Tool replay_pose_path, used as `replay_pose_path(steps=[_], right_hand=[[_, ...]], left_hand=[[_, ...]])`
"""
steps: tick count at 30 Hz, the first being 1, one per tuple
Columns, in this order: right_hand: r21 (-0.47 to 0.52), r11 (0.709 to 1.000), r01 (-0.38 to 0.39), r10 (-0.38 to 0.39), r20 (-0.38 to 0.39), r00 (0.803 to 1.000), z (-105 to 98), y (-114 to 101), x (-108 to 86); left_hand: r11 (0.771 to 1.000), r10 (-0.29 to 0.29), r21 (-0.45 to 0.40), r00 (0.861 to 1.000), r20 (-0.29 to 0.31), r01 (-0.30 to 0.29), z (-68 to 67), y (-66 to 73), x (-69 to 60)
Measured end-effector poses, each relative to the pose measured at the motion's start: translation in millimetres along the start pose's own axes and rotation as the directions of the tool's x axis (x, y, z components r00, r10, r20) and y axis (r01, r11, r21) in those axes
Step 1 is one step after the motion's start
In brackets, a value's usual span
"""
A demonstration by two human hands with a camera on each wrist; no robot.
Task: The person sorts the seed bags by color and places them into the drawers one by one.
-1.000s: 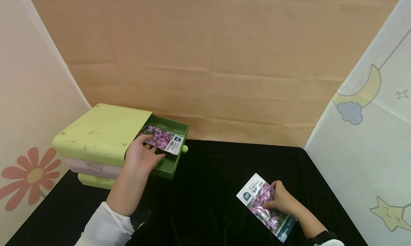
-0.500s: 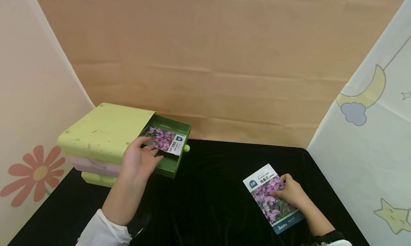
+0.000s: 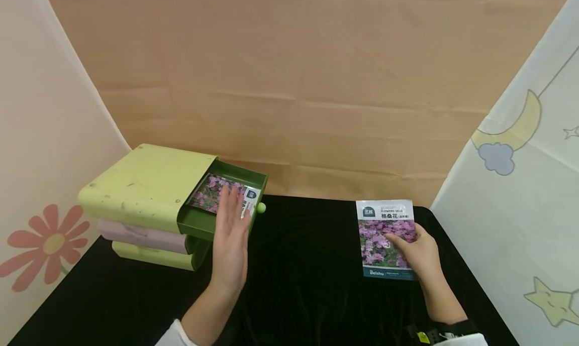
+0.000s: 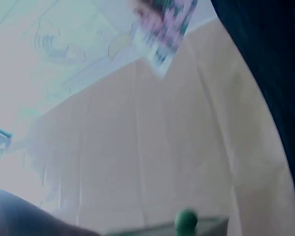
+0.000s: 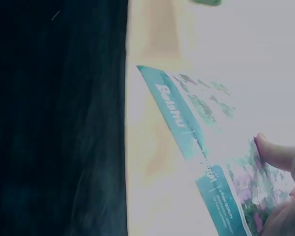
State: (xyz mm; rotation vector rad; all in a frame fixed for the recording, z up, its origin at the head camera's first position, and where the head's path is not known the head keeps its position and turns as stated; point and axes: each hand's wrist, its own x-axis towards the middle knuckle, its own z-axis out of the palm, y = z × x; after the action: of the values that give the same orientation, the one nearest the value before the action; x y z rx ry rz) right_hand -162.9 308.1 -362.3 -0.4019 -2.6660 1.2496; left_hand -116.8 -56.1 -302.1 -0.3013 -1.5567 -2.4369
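Note:
My right hand (image 3: 422,250) pinches a flower seed packet (image 3: 384,243) by its right side, thumb on the front. The packet is held upright, with pink flowers facing me and the white band on top. In the right wrist view its teal "Beishu" band (image 5: 172,108) and my thumb (image 5: 280,155) show. My left hand (image 3: 230,250) is raised in front of the pulled-out green drawer (image 3: 203,228), fingers straight. Whether it touches the drawer cannot be seen. A second, matching seed packet (image 3: 211,194) lies in the drawer, partly behind my fingers.
The drawer belongs to the top tier of a yellow-green drawer cabinet (image 3: 145,185). Below it are a lilac tier (image 3: 142,234) and another yellow-green one (image 3: 149,255). A round green knob (image 3: 261,208) sticks out from the drawer front. Black cloth (image 3: 307,285) covers the table.
My left hand has drawn back from over the drawer and moved right, fingers now straight upward. The right hand has raised its packet and turned it upright. The drawer stays out.

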Motion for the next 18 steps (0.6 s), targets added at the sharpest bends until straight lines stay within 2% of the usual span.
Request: replay_pose_path(steps=[3, 6, 11, 15, 18], right_hand=[[0.116, 0.993, -0.017, 0.020, -0.026, 0.999, 8, -16, -9.6], [0.216, 0.976, -0.014, 0.019, -0.019, 1.000, 19, -32, -20.7], [0.314, 0.949, 0.023, -0.033, 0.029, 0.999, 38, -54, -41.0], [0.364, 0.930, 0.058, -0.088, 0.067, 0.994, 52, -63, -59.5], [0.393, 0.918, 0.054, -0.100, 0.097, 0.990, 60, -66, -72.2]], left_hand=[[0.996, 0.086, 0.027, 0.995, 0.049, -0.088, 10.6, -15.9, -15.1], [0.993, 0.109, 0.036, 0.984, 0.141, -0.115, 17.8, -27.9, -27.4], [0.995, 0.047, 0.068, 0.960, 0.275, -0.068, 23.0, -44.8, -38.2], [0.994, -0.025, 0.111, 0.950, 0.311, -0.010, 22.8, -54.9, -39.8], [0.987, -0.084, 0.160, 0.940, 0.332, 0.031, 21.4, -61.2, -38.6]])
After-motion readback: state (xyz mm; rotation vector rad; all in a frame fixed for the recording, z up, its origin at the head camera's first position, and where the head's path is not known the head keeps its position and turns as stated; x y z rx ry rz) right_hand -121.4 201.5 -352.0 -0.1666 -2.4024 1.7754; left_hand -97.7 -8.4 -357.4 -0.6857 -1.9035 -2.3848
